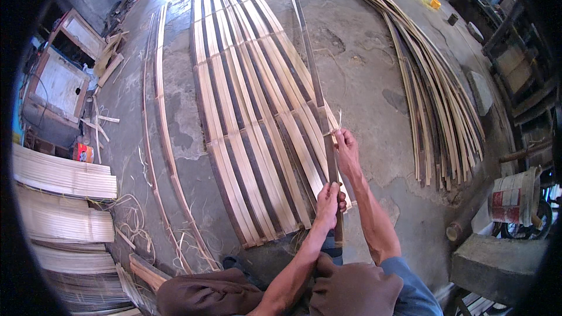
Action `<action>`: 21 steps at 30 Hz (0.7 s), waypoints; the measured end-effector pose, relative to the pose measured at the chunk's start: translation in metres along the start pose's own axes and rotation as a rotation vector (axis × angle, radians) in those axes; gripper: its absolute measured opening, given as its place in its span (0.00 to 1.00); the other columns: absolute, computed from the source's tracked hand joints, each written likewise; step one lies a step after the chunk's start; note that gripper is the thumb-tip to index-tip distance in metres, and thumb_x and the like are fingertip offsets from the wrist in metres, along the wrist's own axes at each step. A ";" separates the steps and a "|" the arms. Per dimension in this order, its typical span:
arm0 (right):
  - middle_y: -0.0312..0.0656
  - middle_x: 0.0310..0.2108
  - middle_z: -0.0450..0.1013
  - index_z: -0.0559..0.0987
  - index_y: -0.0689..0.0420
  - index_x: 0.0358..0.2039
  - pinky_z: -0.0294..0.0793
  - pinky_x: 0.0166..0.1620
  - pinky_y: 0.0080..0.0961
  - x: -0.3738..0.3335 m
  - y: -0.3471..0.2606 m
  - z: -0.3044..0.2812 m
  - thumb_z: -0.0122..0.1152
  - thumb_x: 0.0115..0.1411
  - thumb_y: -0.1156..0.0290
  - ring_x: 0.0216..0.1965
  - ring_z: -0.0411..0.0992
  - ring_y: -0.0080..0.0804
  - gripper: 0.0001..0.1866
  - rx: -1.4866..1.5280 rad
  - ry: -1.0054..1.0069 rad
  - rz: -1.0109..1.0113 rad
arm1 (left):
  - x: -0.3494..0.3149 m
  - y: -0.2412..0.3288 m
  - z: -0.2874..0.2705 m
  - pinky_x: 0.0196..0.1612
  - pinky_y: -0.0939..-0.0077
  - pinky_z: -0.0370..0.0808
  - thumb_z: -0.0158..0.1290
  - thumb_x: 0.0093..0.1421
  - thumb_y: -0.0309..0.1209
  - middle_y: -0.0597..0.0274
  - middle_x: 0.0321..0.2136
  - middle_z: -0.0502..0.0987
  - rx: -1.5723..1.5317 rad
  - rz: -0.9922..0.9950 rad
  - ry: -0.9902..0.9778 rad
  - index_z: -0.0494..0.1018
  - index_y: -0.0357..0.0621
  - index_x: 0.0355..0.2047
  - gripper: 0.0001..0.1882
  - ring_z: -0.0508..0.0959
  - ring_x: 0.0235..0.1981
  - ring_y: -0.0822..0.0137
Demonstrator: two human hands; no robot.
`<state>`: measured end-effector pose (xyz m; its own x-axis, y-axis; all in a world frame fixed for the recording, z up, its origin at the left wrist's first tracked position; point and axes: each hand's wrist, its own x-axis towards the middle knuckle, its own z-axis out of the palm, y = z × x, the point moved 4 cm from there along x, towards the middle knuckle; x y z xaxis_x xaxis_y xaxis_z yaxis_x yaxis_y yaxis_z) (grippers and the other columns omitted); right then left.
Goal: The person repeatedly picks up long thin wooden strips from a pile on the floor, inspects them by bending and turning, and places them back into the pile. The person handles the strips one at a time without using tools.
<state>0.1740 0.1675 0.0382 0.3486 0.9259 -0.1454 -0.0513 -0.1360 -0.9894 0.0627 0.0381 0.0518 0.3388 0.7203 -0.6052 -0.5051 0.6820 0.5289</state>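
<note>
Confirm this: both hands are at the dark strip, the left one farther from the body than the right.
Not quite: in the head view, the left hand is nearer the body; the right hand is farther out along the dark strip. Both are at it, as you say.

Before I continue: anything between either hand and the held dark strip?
Nothing visible: the left hand grips the dark strip directly; the right hand is at its edge farther up, beside a thin pale strand.
</note>
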 end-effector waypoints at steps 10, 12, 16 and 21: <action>0.31 0.29 0.70 0.75 0.54 0.40 0.71 0.32 0.15 0.014 -0.012 -0.016 0.57 0.63 0.59 0.30 0.68 0.15 0.13 0.096 -0.348 0.285 | 0.001 0.005 -0.004 0.15 0.81 0.62 0.44 0.67 0.41 0.67 0.18 0.66 -0.031 -0.025 -0.075 0.63 0.43 0.42 0.14 0.65 0.13 0.76; 0.30 0.28 0.70 0.75 0.55 0.42 0.70 0.32 0.15 0.008 -0.020 -0.011 0.60 0.61 0.60 0.29 0.67 0.15 0.14 0.014 -0.387 0.382 | -0.003 0.009 -0.007 0.16 0.81 0.62 0.44 0.67 0.41 0.67 0.18 0.66 -0.043 -0.031 -0.084 0.63 0.44 0.42 0.14 0.65 0.14 0.76; 0.28 0.23 0.68 0.76 0.56 0.40 0.69 0.32 0.15 0.030 -0.007 -0.036 0.55 0.63 0.57 0.26 0.65 0.16 0.15 -0.308 -0.680 0.410 | -0.005 0.011 0.000 0.17 0.81 0.62 0.45 0.67 0.42 0.68 0.18 0.65 -0.072 -0.065 -0.136 0.63 0.44 0.43 0.15 0.65 0.15 0.75; 0.26 0.18 0.61 0.74 0.54 0.27 0.62 0.26 0.20 0.031 -0.016 -0.029 0.47 0.66 0.51 0.21 0.58 0.17 0.20 -0.221 -0.526 0.437 | -0.004 0.008 -0.007 0.17 0.81 0.63 0.45 0.67 0.41 0.67 0.18 0.65 -0.089 -0.078 -0.118 0.64 0.44 0.43 0.14 0.65 0.14 0.75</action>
<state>0.2130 0.1880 0.0500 -0.1605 0.8102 -0.5637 0.1271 -0.5494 -0.8259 0.0512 0.0398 0.0545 0.4683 0.6791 -0.5653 -0.5403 0.7263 0.4249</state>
